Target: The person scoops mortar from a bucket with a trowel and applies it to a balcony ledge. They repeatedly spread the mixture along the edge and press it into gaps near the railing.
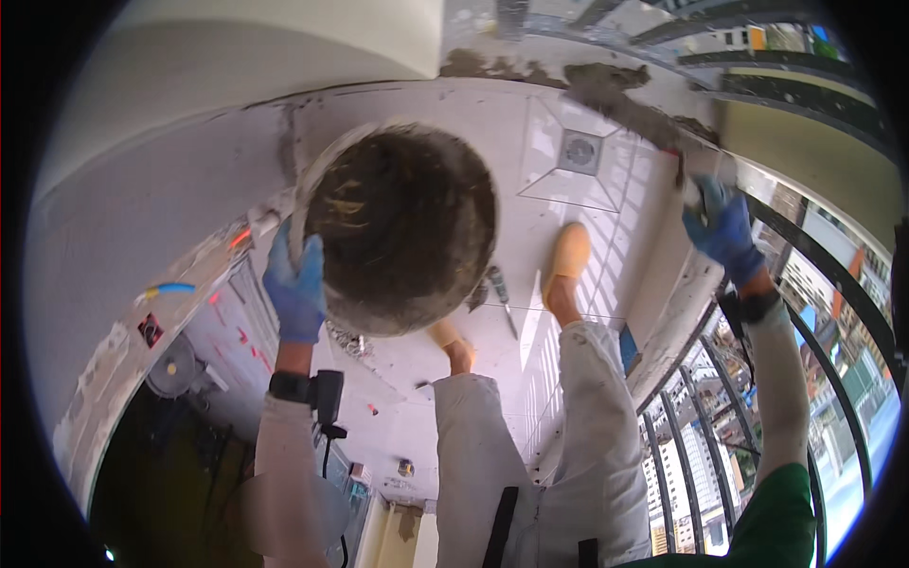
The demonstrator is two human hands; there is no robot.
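My left hand (295, 289), in a blue glove, is closed on the left rim of a large round bucket (490, 213). Dark grey wet mortar (398, 222) lies inside it, with some yellowish streaks on the left. On the far right, my right hand (724, 227), also gloved in blue, is raised beside the low wall by the railing. Its fingers are wrapped round a greyish trowel-like tool (705, 170), blurred, with its far end close to the wall. A rough band of mortar (630, 104) runs along the wall base just beyond.
A square floor drain (579, 151) sits in the pale tiles beyond my feet. Between my feet lies a screwdriver-like tool (502, 293). Black railings (833, 275) border the right side, with buildings far below. At left is an opening (170, 454) with a rough edge.
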